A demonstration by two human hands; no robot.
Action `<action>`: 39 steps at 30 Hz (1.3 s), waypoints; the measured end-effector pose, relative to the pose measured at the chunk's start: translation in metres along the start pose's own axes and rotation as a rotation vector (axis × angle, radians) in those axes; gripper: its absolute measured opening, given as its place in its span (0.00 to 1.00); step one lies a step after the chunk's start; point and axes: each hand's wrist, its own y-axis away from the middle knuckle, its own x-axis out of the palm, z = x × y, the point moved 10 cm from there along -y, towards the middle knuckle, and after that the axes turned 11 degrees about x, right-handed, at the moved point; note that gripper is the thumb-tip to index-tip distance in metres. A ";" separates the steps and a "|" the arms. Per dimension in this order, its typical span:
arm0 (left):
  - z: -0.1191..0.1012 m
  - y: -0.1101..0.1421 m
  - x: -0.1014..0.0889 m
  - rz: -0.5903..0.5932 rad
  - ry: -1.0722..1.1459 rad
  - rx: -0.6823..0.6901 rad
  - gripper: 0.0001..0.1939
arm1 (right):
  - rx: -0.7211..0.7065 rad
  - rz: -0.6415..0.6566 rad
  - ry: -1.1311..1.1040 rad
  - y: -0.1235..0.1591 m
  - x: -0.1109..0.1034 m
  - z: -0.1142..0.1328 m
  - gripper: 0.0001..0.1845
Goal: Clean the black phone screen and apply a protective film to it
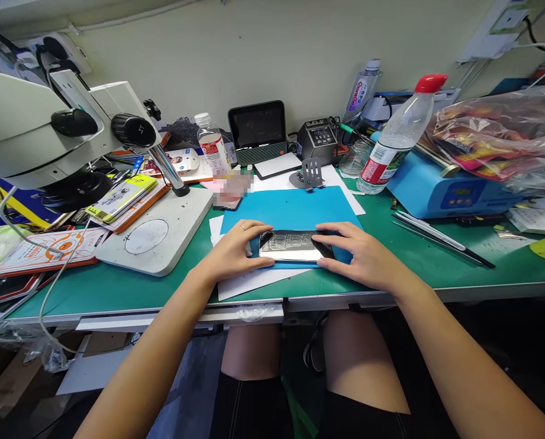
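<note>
A smartphone [291, 246] lies sideways over the blue mat [291, 204], its glossy dark face up and reflecting a bright patterned patch. My left hand [236, 247] grips its left end, with thumb at the near edge and fingers at the far edge. The right end is held the same way by my right hand [364, 253]. Both hands are closed on the phone; parts of its two ends are hidden under the fingers. White paper [254, 283] sticks out from beneath the mat.
A microscope [66, 131] with a pale base [163, 244] stands left. Behind are a plastic bottle [214, 149], a dark-screened device [257, 125] and a phone stand [309, 175]. To the right are a red-capped bottle [398, 140], tweezers [441, 241] and a blue machine [437, 189].
</note>
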 end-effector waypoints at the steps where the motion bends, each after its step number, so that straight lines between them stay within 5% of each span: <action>1: 0.000 0.000 0.000 0.000 0.000 0.002 0.31 | 0.002 0.003 0.001 0.000 0.000 0.000 0.24; 9: 0.001 0.001 0.000 -0.005 0.002 0.012 0.32 | -0.002 -0.006 -0.004 0.000 -0.001 0.001 0.23; 16: 0.000 0.001 -0.001 -0.016 -0.013 0.024 0.31 | 0.026 0.021 0.006 0.000 0.001 -0.001 0.33; 30: -0.014 -0.003 -0.014 -0.169 0.091 0.119 0.27 | 0.061 0.022 -0.069 -0.007 -0.002 -0.006 0.34; 39: -0.008 -0.016 -0.019 -0.189 0.276 0.062 0.38 | -0.166 -0.244 0.061 -0.001 -0.027 0.017 0.38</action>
